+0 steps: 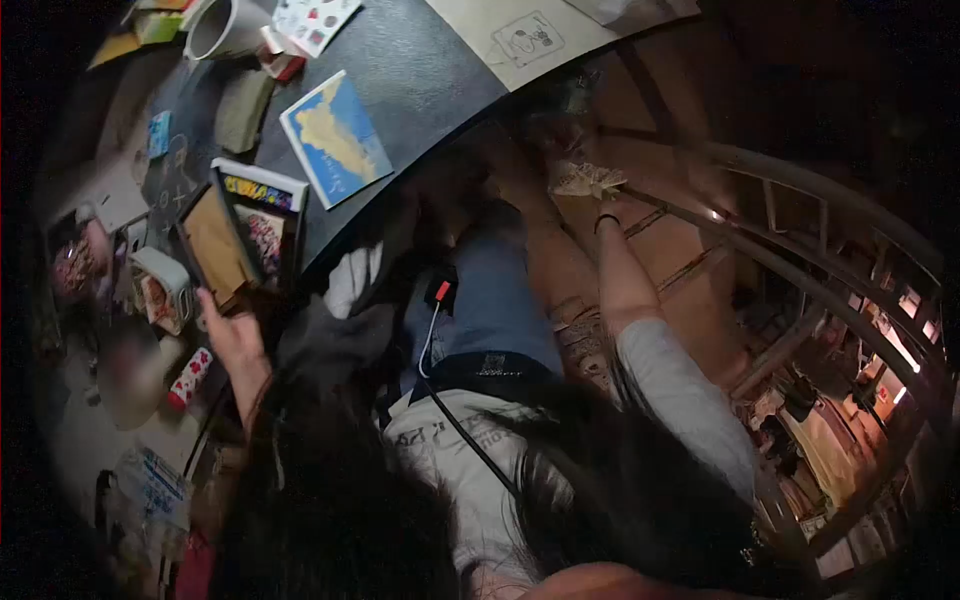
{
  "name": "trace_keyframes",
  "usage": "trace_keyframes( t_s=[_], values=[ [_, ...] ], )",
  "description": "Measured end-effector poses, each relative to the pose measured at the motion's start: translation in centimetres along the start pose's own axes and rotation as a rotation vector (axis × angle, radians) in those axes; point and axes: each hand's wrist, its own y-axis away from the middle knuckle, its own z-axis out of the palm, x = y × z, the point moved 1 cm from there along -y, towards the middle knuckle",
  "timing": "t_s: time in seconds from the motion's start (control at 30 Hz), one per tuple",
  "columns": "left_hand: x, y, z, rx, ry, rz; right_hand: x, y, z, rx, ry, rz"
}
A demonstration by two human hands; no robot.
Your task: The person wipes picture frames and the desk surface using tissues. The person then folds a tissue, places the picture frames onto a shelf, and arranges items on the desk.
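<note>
My left hand reaches up at the left and grips the lower corner of an open box with a brown inside and a colourful patterned lid. The box stands at the edge of a dark table. My right hand stretches down past my jeans to the wooden floor. It is closed on a crumpled pale piece of paper, and a black band circles the wrist. The paper hides most of that hand's fingers.
The table holds a blue and yellow map card, a white cup, a sticker sheet and a large pale sheet. A small tin and red-white tube lie left. A curved railing runs right.
</note>
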Motion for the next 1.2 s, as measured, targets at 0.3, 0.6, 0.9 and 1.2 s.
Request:
trace_keyframes(
  t_s=[0.3, 0.6, 0.9, 1.2],
  values=[
    [2.2, -3.1, -2.0, -0.284, 0.088, -0.558, 0.1, -12.9, 11.5, -0.089, -0.065, -0.341],
    [1.5, -1.5, 2.2, -0.126, 0.123, -0.596, 1.9, -10.6, 13.5, -0.167, 0.363, -0.538],
    [2.6, -9.1, -6.2, -0.724, -0.053, -0.794, 1.0, -9.4, 13.5, -0.179, 0.521, -0.748],
    [-1.5, -5.8, -3.9, -0.097, 0.254, -0.127, -13.5, 8.7, -1.8, -0.026, 0.085, -1.006]
  ],
)
